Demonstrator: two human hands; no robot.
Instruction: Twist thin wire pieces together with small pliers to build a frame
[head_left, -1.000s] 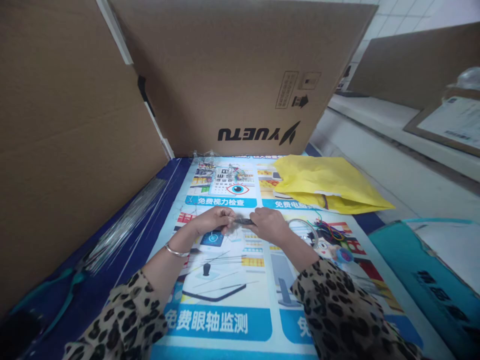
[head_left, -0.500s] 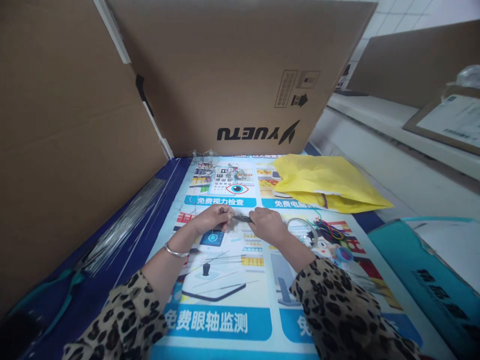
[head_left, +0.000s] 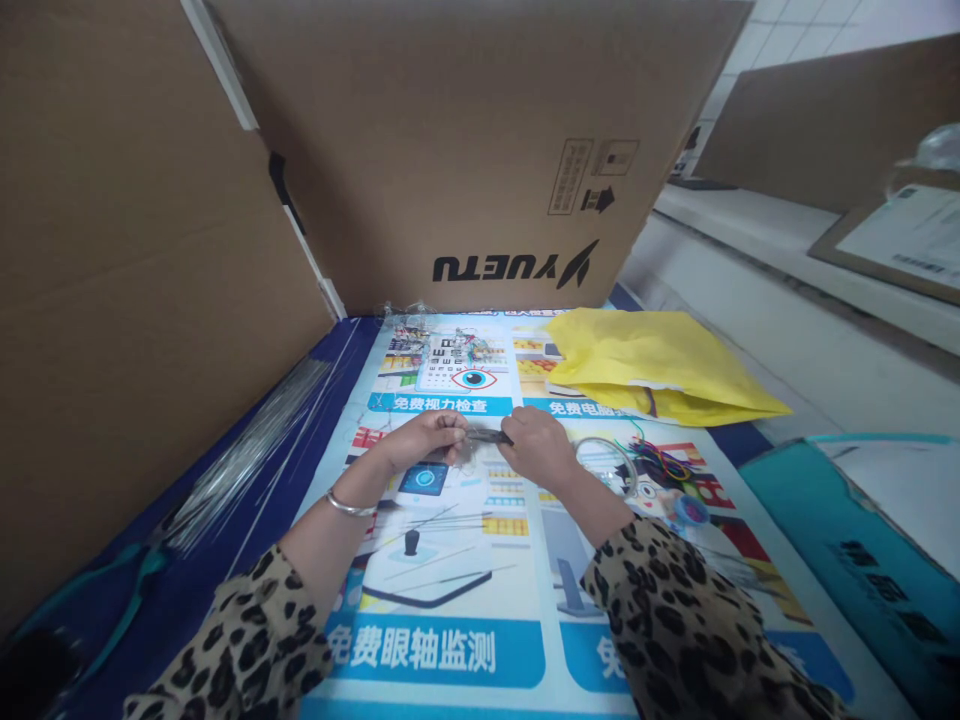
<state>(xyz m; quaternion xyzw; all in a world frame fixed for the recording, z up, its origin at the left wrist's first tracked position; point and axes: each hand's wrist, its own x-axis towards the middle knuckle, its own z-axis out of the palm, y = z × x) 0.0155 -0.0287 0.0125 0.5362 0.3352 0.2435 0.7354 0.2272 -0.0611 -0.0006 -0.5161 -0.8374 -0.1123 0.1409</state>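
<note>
My right hand [head_left: 538, 448] is wrapped round a pair of small dark pliers [head_left: 486, 436], whose jaws point left. Just off the tip of the jaws, my left hand [head_left: 429, 438] is closed in a pinch on a thin wire [head_left: 466, 447], fine and hard to make out. The pliers' handles are mostly hidden inside my right fist. Below the hands, several thin straight wires [head_left: 450, 525] lie on the printed sheet [head_left: 450, 690].
A bundle of silvery wires [head_left: 240, 455] and teal-handled pliers [head_left: 124, 610] lie at left. Tangled wire pieces [head_left: 412, 330] sit at the back. To the right are a wire coil [head_left: 606, 465], coloured cords [head_left: 667, 462], a yellow bag [head_left: 660, 365] and a teal box [head_left: 862, 560]. Cardboard [head_left: 465, 150] stands behind.
The pliers' jaws look slightly more parted and a little more level. Both hands stay in nearly the same place, the right one shifted very slightly upward.
</note>
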